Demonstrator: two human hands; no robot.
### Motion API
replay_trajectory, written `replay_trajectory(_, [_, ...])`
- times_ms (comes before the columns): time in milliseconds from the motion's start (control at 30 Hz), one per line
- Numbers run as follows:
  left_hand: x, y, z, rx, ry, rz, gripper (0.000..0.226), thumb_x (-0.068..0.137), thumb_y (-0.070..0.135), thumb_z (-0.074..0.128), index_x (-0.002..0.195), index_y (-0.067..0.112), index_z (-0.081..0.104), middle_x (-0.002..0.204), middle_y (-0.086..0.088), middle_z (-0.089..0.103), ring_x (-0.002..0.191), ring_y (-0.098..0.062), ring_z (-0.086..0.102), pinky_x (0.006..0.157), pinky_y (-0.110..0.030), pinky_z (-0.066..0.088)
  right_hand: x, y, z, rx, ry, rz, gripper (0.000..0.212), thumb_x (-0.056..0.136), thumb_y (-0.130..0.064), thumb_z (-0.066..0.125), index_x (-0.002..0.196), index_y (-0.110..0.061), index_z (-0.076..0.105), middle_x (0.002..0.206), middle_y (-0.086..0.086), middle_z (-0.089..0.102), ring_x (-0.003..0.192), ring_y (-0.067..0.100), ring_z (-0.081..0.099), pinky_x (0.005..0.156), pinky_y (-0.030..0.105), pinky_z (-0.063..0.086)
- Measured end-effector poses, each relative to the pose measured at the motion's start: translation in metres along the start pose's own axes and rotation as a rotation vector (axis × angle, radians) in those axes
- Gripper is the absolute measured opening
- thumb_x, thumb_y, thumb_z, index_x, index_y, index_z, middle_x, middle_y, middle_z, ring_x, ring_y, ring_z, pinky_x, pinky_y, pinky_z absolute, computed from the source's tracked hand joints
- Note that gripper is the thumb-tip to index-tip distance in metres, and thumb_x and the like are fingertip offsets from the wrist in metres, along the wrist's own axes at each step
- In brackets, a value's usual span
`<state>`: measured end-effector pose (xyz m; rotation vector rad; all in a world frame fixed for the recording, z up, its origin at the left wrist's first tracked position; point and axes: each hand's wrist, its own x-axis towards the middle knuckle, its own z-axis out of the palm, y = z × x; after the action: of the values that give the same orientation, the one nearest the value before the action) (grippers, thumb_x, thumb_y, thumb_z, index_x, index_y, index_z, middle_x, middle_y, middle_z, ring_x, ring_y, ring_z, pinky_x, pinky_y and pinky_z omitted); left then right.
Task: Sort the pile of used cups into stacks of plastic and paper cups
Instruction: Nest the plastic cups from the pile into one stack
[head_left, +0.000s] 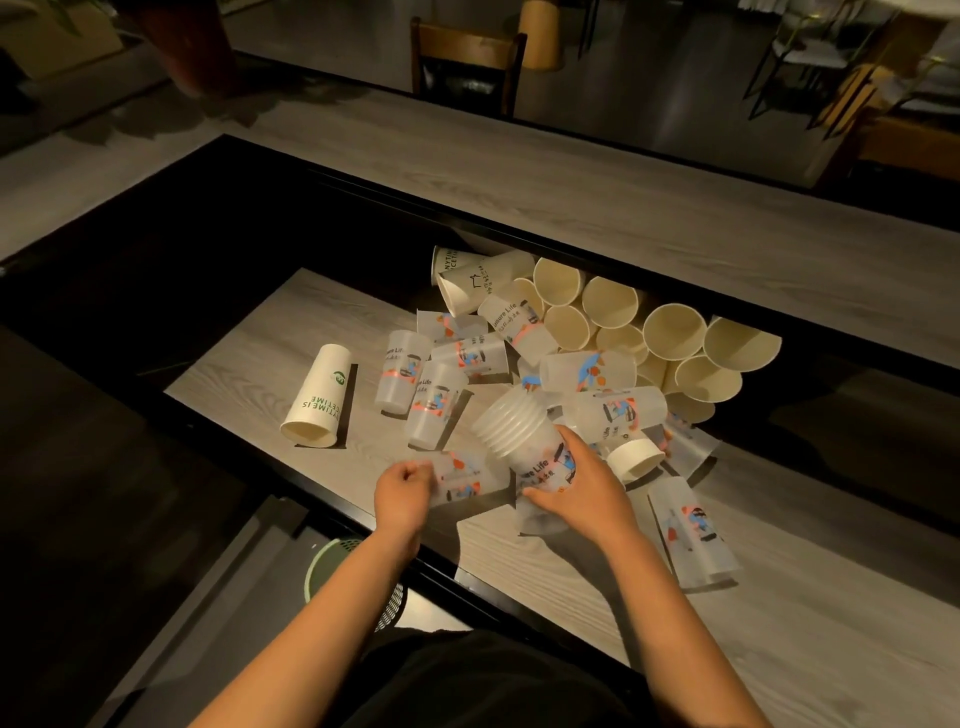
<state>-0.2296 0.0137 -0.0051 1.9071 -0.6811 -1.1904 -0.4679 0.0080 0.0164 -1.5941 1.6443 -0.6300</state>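
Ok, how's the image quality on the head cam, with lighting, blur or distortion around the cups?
Head view: dim warm light, and the surroundings fall to near black. The table edges bow from the wide-angle lens. Cups cast hard shadows. The nested plastic stack in the right hand is readable; the left hand looks slightly smeared.

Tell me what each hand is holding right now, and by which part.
Right hand grips the nested plastic cup stack around its lower body. Left hand grips a single plastic cup at one end.

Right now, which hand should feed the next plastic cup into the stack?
Left hand: it already grips a loose frosted printed plastic cup beside the nested plastic cup stack, which the right hand is busy holding.
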Motion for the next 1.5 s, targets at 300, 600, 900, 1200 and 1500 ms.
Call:
replay_trajectory(300, [0.009,0.040,-0.025,-0.140,0.428,0.240,0.018,0.101,0.027,0.048,0.092,0.016,0.059,0.085,0.003,0.061,0.076,-0.013,0.057,0.064,-0.030,0.047,0.012,-0.002,0.007,-0.007,-0.035,-0.036,0.086,0.068,-0.041,0.090,0.140,-0.036,0.044,0.121,-0.012,0.061,0.107,0.010,0.060,0.083,0.032,0.052])
replay_trajectory(600, [0.023,0.080,-0.043,-0.081,0.377,0.426,0.021,0.105,0.039,0.040,0.096,0.025,0.053,0.092,-0.002,0.061,0.081,-0.016,0.060,0.065,-0.033,0.050,0.026,-0.021,0.019,-0.049,0.001,-0.040,0.088,0.066,-0.044,0.089,0.141,-0.042,0.043,0.122,-0.015,0.060,0.106,0.009,0.061,0.084,0.031,0.051])
replay_trajectory(900, [0.035,0.117,-0.015,0.172,-0.038,0.758,0.017,0.106,0.033,0.046,0.098,0.029,0.061,0.090,0.006,0.062,0.083,-0.005,0.058,0.070,-0.021,0.047,0.037,-0.046,0.025,-0.119,0.067,-0.004,0.100,0.062,-0.044,0.089,0.148,-0.041,0.039,0.135,-0.009,0.059,0.113,0.015,0.060,0.092,0.032,0.051])
replay_trajectory(1200, [0.049,0.111,0.010,0.463,-0.276,0.975,0.050,0.101,0.050,0.036,0.140,0.027,0.058,0.131,-0.003,0.051,0.129,-0.018,0.037,0.107,-0.032,0.031,0.042,-0.054,0.029,0.059,0.216,0.091,0.095,0.063,-0.035,0.091,0.145,-0.039,0.045,0.129,-0.013,0.062,0.112,0.006,0.060,0.094,0.032,0.053])
replay_trajectory(1500, [0.112,0.096,0.020,0.567,-0.331,0.759,0.045,0.106,0.043,0.036,0.142,0.023,0.055,0.144,-0.007,0.048,0.135,-0.027,0.039,0.113,-0.043,0.035,0.031,-0.067,0.024,0.157,0.350,0.190,0.077,0.060,-0.045,0.088,0.120,-0.063,0.042,0.107,-0.036,0.062,0.098,-0.015,0.058,0.080,0.022,0.050])
